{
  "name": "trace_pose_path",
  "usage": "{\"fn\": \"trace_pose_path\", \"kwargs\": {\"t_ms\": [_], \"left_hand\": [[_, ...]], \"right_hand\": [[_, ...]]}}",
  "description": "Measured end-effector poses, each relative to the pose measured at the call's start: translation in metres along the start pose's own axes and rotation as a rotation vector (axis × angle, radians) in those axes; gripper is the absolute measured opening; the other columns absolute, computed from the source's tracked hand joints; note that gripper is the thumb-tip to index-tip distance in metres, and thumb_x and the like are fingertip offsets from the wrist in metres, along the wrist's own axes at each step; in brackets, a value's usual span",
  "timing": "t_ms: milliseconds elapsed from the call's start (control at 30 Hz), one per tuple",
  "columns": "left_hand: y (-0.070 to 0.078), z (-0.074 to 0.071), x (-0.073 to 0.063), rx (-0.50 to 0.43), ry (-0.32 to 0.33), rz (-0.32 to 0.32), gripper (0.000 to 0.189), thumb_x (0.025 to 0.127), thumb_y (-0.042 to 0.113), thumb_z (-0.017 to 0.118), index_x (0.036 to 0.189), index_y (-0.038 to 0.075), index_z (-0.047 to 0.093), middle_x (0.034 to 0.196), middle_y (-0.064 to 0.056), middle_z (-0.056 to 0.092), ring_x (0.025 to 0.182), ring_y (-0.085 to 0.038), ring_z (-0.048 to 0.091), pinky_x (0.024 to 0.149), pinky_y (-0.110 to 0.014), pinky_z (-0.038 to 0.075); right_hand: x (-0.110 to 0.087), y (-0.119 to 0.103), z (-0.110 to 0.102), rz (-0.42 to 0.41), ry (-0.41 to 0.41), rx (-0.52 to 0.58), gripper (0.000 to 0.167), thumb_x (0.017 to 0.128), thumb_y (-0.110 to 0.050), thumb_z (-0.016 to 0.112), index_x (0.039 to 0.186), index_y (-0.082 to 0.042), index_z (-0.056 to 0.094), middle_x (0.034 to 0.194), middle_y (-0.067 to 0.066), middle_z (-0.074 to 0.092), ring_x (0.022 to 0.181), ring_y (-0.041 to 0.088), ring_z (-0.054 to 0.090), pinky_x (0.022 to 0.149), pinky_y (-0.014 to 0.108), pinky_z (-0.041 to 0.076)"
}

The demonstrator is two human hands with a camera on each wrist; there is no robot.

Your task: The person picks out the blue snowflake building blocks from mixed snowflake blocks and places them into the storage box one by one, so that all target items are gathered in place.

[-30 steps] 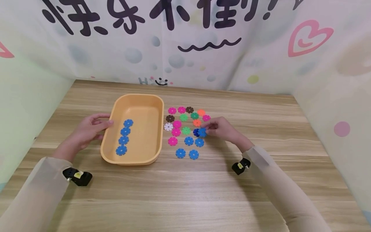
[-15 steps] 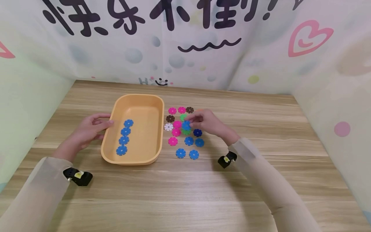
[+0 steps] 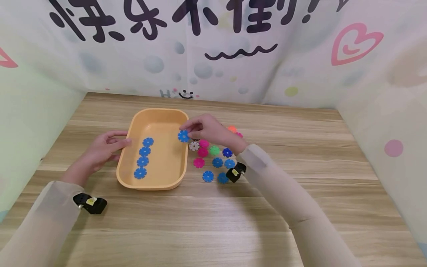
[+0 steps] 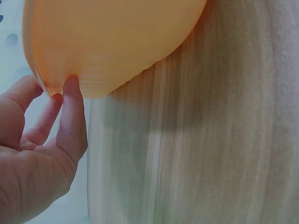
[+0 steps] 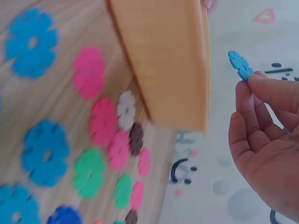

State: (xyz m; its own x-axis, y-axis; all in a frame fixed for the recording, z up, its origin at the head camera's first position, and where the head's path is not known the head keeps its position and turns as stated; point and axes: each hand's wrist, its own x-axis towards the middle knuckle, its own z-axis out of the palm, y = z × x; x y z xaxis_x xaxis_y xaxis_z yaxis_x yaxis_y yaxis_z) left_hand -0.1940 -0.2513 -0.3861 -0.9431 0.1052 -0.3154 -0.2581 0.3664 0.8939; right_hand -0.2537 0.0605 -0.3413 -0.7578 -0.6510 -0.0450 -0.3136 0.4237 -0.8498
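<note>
My right hand (image 3: 208, 129) pinches a blue snowflake disc (image 3: 183, 136) between thumb and fingertips, raised at the right rim of an orange-yellow plastic tray (image 3: 156, 185). In the right wrist view the same disc stands tilted, above the level of the tray's rim. With the thumb over the rim and fingers against the outer wall, my left hand (image 3: 103, 148) grips the tray's left side. The left wrist view shows its fingertips on the tray's wall (image 4: 126, 42). Inside the tray several blue discs (image 3: 142, 161) lie in a column along the left.
Several loose discs lie right of the tray: blue (image 3: 217, 162), dark blue (image 3: 227, 152), pink (image 3: 199, 162), green (image 3: 214, 150), white (image 3: 194, 146) and orange (image 3: 231, 129). My right hand and forearm hide some of them. A printed cloth (image 3: 233, 74) hangs behind the wooden table (image 3: 186, 230).
My right hand has carried the blue disc left, from beside the dark blue disc, across the loose discs to the tray's right rim. The left hand and tray have stayed in place.
</note>
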Motion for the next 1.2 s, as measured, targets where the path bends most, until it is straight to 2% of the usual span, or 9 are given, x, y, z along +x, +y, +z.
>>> {"fn": "trace_pose_path", "kwargs": {"t_ms": [167,367,767,1200], "left_hand": [[0.0,0.0,0.0,-0.009,-0.003,0.005,0.067,0.09,0.036,0.057,0.138,-0.002,0.03,0.1,0.004,0.054,0.079,-0.003,0.06,0.068,-0.028,0.054],[0.0,0.0,-0.001,-0.01,-0.003,0.0,0.067,0.089,0.037,0.058,0.137,-0.001,0.03,0.097,0.007,0.055,0.079,-0.003,0.06,0.069,-0.028,0.054],[0.0,0.0,-0.001,-0.027,-0.009,0.009,0.069,0.089,0.038,0.058,0.137,-0.002,0.029,0.091,0.014,0.056,0.079,-0.002,0.06,0.068,-0.027,0.054],[-0.001,0.0,0.0,-0.049,-0.025,0.028,0.065,0.091,0.034,0.057,0.137,-0.003,0.029,0.093,0.011,0.059,0.08,-0.004,0.061,0.068,-0.028,0.054]], "right_hand": [[0.02,-0.011,0.009,-0.031,-0.03,-0.033,0.021,0.086,0.001,0.062,0.106,-0.003,0.067,0.099,0.003,0.065,0.084,0.012,0.058,0.073,0.02,0.05],[0.044,-0.02,0.021,-0.043,-0.047,-0.048,0.022,0.086,0.001,0.061,0.107,-0.003,0.067,0.098,0.003,0.066,0.085,0.011,0.058,0.074,0.018,0.049],[0.083,-0.029,0.039,0.067,-0.032,-0.035,0.024,0.088,0.001,0.058,0.109,-0.005,0.067,0.097,0.001,0.065,0.087,0.012,0.056,0.074,0.013,0.046],[0.105,-0.03,0.053,0.167,0.004,0.058,0.024,0.089,0.002,0.054,0.109,-0.004,0.067,0.103,0.002,0.065,0.091,0.012,0.057,0.075,0.014,0.047]]}}
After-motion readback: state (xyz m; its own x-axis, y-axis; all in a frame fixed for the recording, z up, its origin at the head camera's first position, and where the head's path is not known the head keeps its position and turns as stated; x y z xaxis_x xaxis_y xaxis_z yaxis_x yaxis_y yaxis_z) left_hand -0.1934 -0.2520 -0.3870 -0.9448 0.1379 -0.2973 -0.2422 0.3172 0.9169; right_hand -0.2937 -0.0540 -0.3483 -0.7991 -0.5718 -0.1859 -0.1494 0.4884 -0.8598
